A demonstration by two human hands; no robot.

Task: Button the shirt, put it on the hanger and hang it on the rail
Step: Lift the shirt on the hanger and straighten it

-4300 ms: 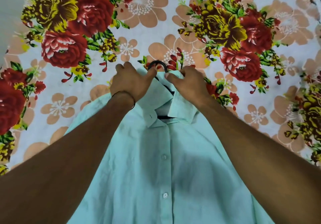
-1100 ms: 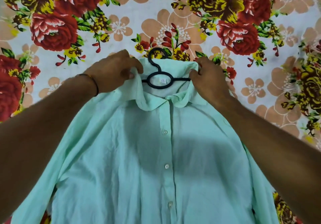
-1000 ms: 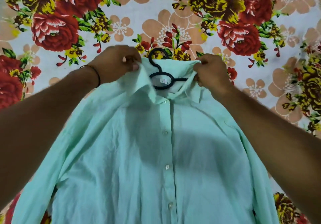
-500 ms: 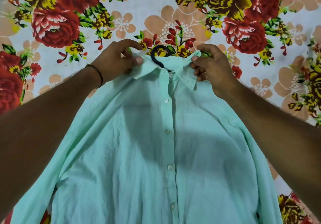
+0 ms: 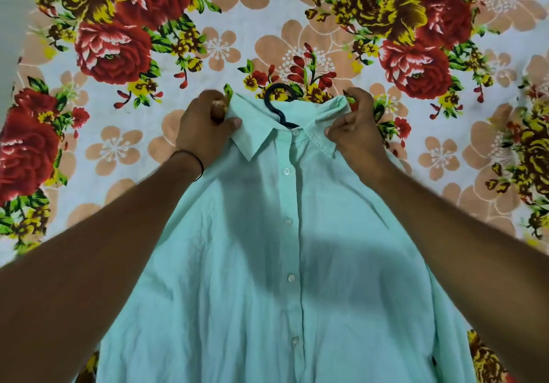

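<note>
A mint-green shirt (image 5: 285, 278) lies flat, front up, on a flowered bedsheet, its placket buttoned down the middle. Out of the collar sticks the black hook of a hanger (image 5: 274, 100); the rest of the hanger is hidden inside the shirt. My left hand (image 5: 206, 128) pinches the left collar wing between thumb and fingers. On the other side, my right hand (image 5: 355, 127) grips the right collar wing near its fold. Both forearms reach in over the shirt's shoulders.
The flowered bedsheet (image 5: 118, 145) covers the whole surface around the shirt, with red, yellow and peach blooms. A thin dark band sits on my left wrist (image 5: 193, 160). No rail is in view.
The collar, earlier spread open with the hanger's neck loop showing, is now folded down and closed over it. Only the hook shows. Both hands stayed on the collar wings.
</note>
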